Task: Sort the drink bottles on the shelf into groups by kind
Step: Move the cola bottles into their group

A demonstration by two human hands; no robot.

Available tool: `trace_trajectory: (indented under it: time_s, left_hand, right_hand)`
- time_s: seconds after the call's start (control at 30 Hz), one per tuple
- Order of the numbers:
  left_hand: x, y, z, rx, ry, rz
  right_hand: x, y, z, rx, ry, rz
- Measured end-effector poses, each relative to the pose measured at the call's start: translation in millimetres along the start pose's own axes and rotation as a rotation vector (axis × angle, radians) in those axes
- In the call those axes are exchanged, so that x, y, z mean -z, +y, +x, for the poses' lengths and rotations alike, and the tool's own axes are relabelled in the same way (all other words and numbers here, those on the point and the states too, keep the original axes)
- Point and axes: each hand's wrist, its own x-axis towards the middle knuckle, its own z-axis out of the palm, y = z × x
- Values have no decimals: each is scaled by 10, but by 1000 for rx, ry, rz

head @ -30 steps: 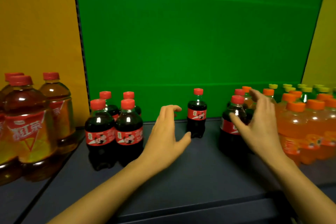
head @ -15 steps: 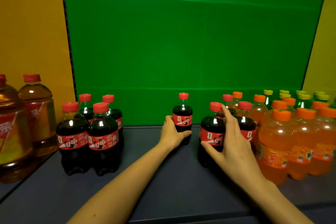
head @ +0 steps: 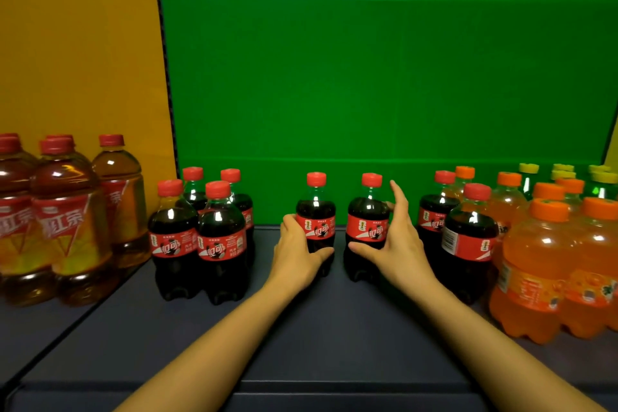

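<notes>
- First cola bottle (head: 315,211) stands upright mid-shelf near the back, w/ red cap & red label. Our left hand (head: 296,254) grips it low, thumb across the front under the label, fingers curled round its left side.
- Second cola bottle (head: 368,211) stands upright just beside the first, on its right, w/ a narrow gap btw them. Our right hand (head: 399,244) holds it w/ the thumb in front below the label and fingers wrapped round the right side. One fingertip shows at the bottle's shoulder, and the index finger points straight up beside the neck.
- Both bottles sit on the far side of our palms. Our wrists are nearer us & lower.
- Shelf (head: 317,338) is dark blue-grey, and both forearms stretch across it.
- To the left, apart from the pair, is a cola group (head: 200,241) of four packed tight.
- To the right are two more colas (head: 468,244), pressed up against the orange soda bottles (head: 535,278).
- Far right at the back are green bottles (head: 600,189) w/ yellow caps, partly hidden.
- Far left, big tea bottles (head: 67,234) w/ red caps stand on the next shelf section.
- Behind it all are a green panel (head: 368,77) and a yellow panel (head: 77,43).
</notes>
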Motion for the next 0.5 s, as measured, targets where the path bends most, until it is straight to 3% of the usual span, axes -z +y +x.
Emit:
trace_trajectory:
  time_s: [0.5]
  left_hand:
    - [196, -138, -151, -24, 176, 83]
  right_hand:
    - [-524, -192, 122, -22, -13, 47]
